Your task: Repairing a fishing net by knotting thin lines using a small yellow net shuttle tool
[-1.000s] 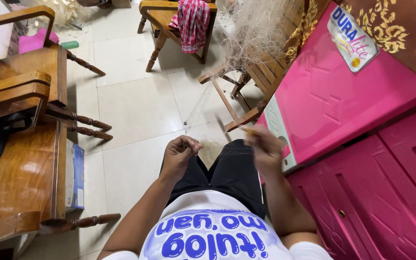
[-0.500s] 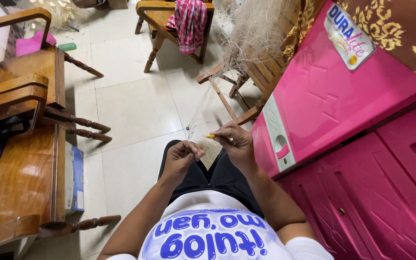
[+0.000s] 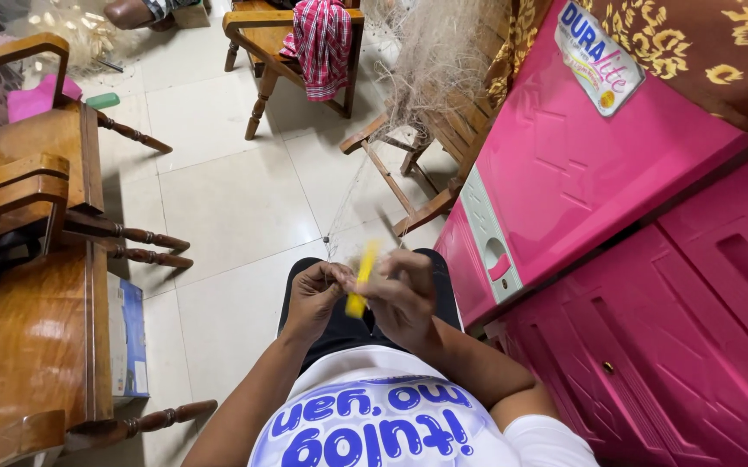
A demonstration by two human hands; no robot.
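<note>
Needle: a yellow netting needle [image 3: 359, 278], blurred, is seen at the lower middle of the frame, standing nearly upright between the two hands, above the lap.
Right hand: the right hand [image 3: 402, 297] is closed around the needle, its fingers pressed together on the lower part; the exact pinch is blurred.
Left hand: the left hand [image 3: 315, 297] is curled just beside the needle, fingertips pressed together on what looks like fine thread; what is pinched cannot be told for certain.
Thread: a thin line [image 3: 345, 203] is stretched from the hands up toward the upper middle of the frame.
Net: a pale fishing net [image 3: 439, 52] is draped over a wooden chair [image 3: 409, 186] at the upper middle, where the thread ends.
Cloth: a red checked cloth [image 3: 322, 43] is hung over a second wooden chair [image 3: 263, 43] at the top of the frame.
Cabinet: a pink plastic cabinet [image 3: 651, 285] fills the right side, close beside the right arm.
Furniture on the left: wooden seats [image 3: 37, 259] are ranged along the left edge, with a blue box [image 3: 129, 346] on the floor just beside them.
Floor: pale tiles [image 3: 218, 199] are laid across the middle of the frame.
</note>
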